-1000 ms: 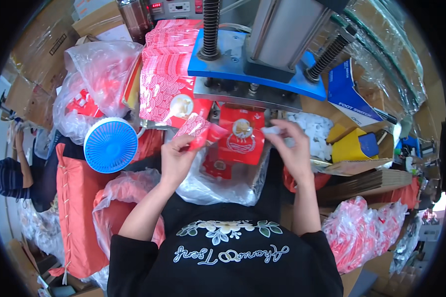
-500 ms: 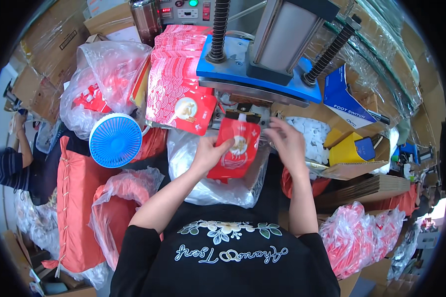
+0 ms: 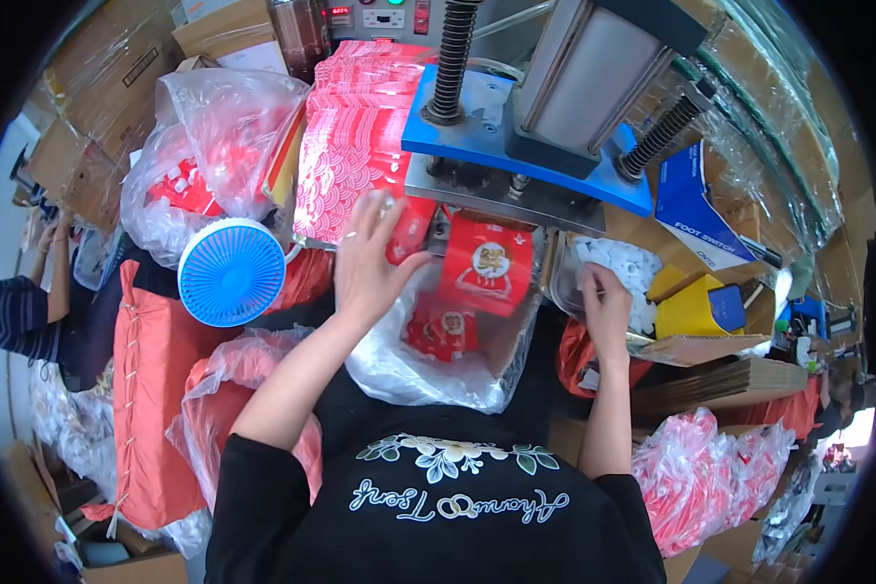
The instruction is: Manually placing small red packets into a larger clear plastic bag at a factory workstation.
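Note:
My left hand (image 3: 368,258) is spread and empty, with its fingertips over the near end of a stack of red-and-white printed pouches (image 3: 346,165). In front of the press, a red pouch (image 3: 490,263) slants over a plastic-lined box (image 3: 409,375), apart from both hands and blurred along its lower edge. Another red pouch (image 3: 442,331) lies inside the box. At the edge of a carton of small white plastic pieces (image 3: 621,268), my right hand (image 3: 605,307) has its fingers pinched together; what they hold, if anything, cannot be made out.
A press with a blue plate (image 3: 555,161) and coiled springs stands ahead. To the left are a blue fan (image 3: 231,273), a clear bag of red items (image 3: 209,146) and a red bundle (image 3: 156,409). A yellow container (image 3: 696,326) and flattened cardboard (image 3: 715,384) are at right.
My left hand has let go of the red pouch and moved left and up to the stack. The right hand has shifted right and down to the carton of white pieces. The view has shifted slightly.

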`<state>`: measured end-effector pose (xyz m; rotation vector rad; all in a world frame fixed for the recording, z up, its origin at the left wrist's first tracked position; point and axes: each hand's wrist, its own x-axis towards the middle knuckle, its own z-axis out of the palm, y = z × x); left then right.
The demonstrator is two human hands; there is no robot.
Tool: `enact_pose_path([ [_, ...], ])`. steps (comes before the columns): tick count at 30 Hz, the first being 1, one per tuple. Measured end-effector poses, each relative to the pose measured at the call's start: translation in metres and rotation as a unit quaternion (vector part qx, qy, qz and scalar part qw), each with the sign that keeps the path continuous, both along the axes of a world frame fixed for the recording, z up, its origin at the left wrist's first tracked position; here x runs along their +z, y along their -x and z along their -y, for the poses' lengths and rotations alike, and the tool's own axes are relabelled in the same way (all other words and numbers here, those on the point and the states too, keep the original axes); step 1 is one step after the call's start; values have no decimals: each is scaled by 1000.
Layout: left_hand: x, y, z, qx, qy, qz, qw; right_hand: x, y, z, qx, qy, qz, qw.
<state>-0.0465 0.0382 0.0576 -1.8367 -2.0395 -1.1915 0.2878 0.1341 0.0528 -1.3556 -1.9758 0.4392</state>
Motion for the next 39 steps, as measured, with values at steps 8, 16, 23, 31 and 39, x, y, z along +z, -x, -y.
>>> enact_pose_path([
  [8,-15,35,44,-15,13,86,996,14,13,6,40,109,-162,980],
  [16,-14,-36,60,-132,149,480,854,78,81,59,196,105,-160,962],
  [23,-38,-53,60,-205,208,468,834,48,87,48,276,302,-151,900],
  [31,-12,-66,-3,-131,204,640,730,60,30,24,0,19,28,999],
  [39,-15,-61,-33,-116,188,721,656,20,-7,16,-77,55,270,958],
])
